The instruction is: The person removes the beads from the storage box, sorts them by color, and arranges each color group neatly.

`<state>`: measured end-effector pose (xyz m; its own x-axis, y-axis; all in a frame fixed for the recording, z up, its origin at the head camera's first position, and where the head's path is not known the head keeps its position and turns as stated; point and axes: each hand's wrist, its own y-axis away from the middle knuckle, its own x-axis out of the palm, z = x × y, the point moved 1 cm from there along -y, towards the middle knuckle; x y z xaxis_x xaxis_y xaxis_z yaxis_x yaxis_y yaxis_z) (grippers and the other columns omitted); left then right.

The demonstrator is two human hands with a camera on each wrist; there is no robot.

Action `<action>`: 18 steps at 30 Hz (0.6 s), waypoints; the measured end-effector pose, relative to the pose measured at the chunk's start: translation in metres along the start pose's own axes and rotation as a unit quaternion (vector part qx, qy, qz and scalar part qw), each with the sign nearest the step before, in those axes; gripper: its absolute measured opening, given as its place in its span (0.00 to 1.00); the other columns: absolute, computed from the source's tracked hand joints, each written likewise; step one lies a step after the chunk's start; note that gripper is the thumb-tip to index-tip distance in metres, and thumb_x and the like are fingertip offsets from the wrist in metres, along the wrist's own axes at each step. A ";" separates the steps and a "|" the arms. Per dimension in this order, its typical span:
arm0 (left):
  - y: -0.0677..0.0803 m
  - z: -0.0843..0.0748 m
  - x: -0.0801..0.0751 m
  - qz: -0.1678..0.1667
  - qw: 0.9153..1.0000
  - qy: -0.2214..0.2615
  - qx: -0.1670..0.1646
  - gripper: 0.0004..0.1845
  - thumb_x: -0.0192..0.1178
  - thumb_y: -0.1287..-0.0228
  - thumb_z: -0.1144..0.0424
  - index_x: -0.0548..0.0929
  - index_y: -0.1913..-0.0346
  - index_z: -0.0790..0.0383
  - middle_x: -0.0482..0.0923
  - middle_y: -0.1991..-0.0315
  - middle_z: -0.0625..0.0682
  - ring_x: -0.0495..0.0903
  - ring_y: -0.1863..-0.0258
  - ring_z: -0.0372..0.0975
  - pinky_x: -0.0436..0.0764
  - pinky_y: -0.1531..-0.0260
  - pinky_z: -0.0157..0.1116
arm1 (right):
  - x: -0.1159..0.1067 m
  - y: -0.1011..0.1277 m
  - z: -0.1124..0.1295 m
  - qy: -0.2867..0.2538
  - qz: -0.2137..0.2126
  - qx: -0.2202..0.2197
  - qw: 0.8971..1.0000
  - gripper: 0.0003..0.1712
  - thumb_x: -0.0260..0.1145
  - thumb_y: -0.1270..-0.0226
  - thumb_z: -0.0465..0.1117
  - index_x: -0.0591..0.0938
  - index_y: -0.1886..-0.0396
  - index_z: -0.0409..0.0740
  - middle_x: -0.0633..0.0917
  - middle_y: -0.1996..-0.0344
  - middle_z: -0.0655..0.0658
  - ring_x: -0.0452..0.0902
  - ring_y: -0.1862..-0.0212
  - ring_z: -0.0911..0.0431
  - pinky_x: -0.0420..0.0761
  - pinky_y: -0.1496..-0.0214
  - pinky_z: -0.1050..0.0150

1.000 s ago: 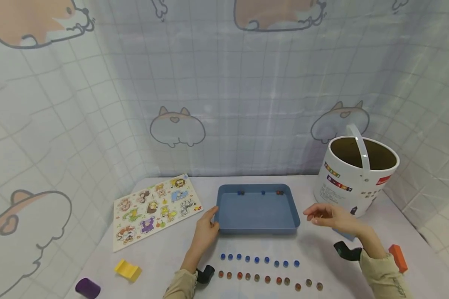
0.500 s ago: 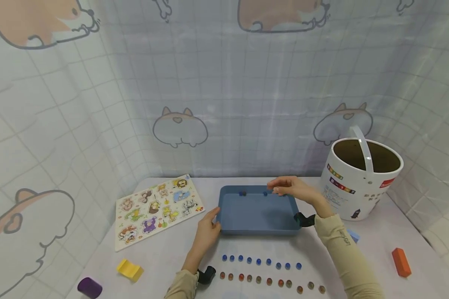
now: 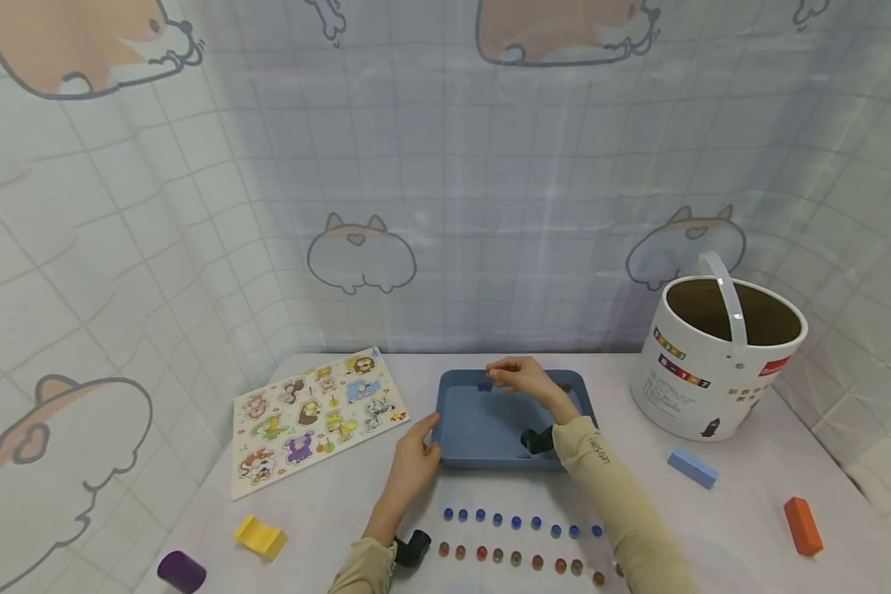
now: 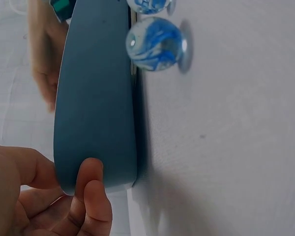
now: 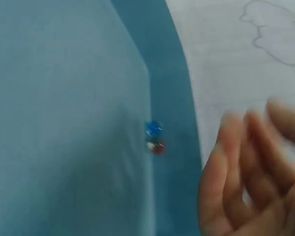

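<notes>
With the left hand (image 3: 414, 460) gripping the near-left corner of the blue tray (image 3: 483, 429) to steady it on the surface, the right hand (image 3: 518, 378), fingers loosely spread and holding nothing, should pinch gently at the marbles (image 5: 154, 136) against the far wall.

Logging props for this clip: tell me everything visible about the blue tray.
The blue tray is a shallow rectangle with rounded corners and low walls, apparently matte plastic. It sits flat on the white table, between puzzle board and white bucket. The left hand holds its near left corner; the right hand hovers over the far wall, where marbles lie.
</notes>
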<state>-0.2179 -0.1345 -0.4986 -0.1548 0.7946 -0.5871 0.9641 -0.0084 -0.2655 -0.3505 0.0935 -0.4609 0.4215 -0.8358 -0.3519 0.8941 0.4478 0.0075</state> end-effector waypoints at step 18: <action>-0.001 -0.002 0.001 0.001 1.000 -0.013 -0.013 0.29 0.52 0.45 0.77 0.73 0.36 0.70 0.73 0.36 0.65 0.61 0.88 0.28 0.68 0.84 0.26 | 0.048 -0.025 -0.013 -0.132 -0.084 0.132 0.979 0.20 0.58 0.33 0.32 0.76 0.46 0.20 0.83 0.52 0.26 0.85 0.64 0.56 0.85 0.56 0.62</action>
<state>-0.2187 -0.1325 -0.4977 -0.1574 0.7787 -0.6073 0.9699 0.0061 -0.2436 -0.3546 0.0470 -0.4904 0.2593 -0.9588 -0.1160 0.9471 0.2289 0.2250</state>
